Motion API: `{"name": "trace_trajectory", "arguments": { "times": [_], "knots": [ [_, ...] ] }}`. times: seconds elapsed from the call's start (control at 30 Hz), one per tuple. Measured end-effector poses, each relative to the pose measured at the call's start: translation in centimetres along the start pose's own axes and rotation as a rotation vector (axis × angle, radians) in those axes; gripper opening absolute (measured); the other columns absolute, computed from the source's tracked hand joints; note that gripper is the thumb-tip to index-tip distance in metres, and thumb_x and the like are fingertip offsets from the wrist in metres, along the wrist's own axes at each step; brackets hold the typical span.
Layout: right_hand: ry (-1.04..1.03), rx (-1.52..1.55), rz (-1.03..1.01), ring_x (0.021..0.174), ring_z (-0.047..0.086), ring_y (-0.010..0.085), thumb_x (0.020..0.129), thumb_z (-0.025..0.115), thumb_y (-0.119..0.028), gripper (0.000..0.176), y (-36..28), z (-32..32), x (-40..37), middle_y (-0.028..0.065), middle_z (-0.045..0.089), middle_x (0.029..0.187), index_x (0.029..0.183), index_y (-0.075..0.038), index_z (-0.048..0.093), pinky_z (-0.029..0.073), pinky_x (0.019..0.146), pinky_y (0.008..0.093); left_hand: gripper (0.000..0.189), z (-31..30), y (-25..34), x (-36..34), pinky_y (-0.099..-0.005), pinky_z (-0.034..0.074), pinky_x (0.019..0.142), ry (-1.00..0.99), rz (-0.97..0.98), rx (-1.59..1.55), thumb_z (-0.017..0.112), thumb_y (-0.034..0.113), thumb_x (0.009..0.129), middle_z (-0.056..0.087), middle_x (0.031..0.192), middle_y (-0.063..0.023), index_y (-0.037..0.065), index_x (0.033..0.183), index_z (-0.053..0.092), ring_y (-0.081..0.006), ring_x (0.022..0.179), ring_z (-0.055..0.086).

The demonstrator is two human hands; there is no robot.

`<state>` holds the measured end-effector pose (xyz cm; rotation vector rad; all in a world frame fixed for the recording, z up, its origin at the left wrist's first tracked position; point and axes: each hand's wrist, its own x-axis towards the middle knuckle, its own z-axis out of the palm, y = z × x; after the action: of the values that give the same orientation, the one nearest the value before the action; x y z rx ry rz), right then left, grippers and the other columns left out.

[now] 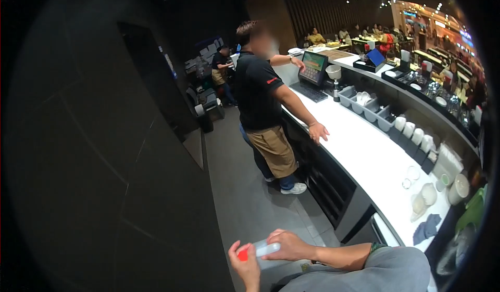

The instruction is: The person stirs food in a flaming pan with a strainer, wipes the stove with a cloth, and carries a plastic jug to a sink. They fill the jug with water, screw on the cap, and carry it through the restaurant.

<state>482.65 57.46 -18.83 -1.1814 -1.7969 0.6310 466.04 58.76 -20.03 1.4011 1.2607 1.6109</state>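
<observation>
Low in the head view, a small translucent white bottle with a red end [267, 250] is between my two hands. My left hand [247, 270] is closed around the red end, its thumb and fingers bent over it. My right hand [289, 245] grips the pale body from the other side, partly covering it. The bottle is held in front of my grey shirt, over the floor and short of the white counter [359, 141].
A co-worker in a black shirt [260, 89] stands at the counter, one hand on its edge, beside a register screen [313, 65]. Grey bins [364, 107], stacked white cups [411, 130] and a grey cloth [427, 228] line the counter. A dark wall [104, 162] is at left.
</observation>
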Motion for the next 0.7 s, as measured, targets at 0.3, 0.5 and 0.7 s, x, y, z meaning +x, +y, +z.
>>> {"name": "trace_trajectory", "arguments": {
  "times": [0.3, 0.5, 0.7],
  "knots": [
    [-0.174, 0.065, -0.031, 0.098, 0.061, 0.0302, 0.076, 0.079, -0.04, 0.041, 5.7, 5.8, 21.4, 0.0116, 0.066, 0.096, 0.081, -0.001, 0.068, 0.049, 0.084, 0.0378, 0.011, -3.3, -9.4, 22.6, -0.0338, 0.047, 0.097, -0.159, 0.089, -0.002, 0.064, 0.002, 0.087, 0.069, 0.085, -0.0107, -0.003, 0.098, 0.062, -0.0148, 0.077, 0.067],
    [-0.012, -0.04, 0.117, 0.099, 0.061, 0.0299, 0.076, 0.079, -0.043, 0.044, 12.0, 5.6, 32.9, 0.0116, 0.067, 0.096, 0.085, -0.001, 0.069, 0.05, 0.084, 0.0376, 0.071, 1.7, -12.6, 37.4, -0.0387, 0.042, 0.105, -0.544, -0.11, -0.187, 0.074, 0.016, 0.084, 0.059, 0.13, -0.0215, -0.002, 0.143, 0.038, -0.0251, 0.117, 0.059],
    [0.148, -0.179, 0.262, 0.095, 0.063, 0.0298, 0.075, 0.079, -0.044, 0.05, 17.2, 1.9, 41.9, 0.0136, 0.068, 0.096, 0.091, 0.002, 0.072, 0.05, 0.084, 0.0367, 0.085, 4.3, -16.1, 50.4, -0.0445, 0.026, 0.116, -0.698, -0.012, -0.065, 0.074, 0.015, 0.084, 0.025, 0.156, -0.0187, 0.002, 0.151, 0.023, -0.0316, 0.142, 0.03]
  ]
}}
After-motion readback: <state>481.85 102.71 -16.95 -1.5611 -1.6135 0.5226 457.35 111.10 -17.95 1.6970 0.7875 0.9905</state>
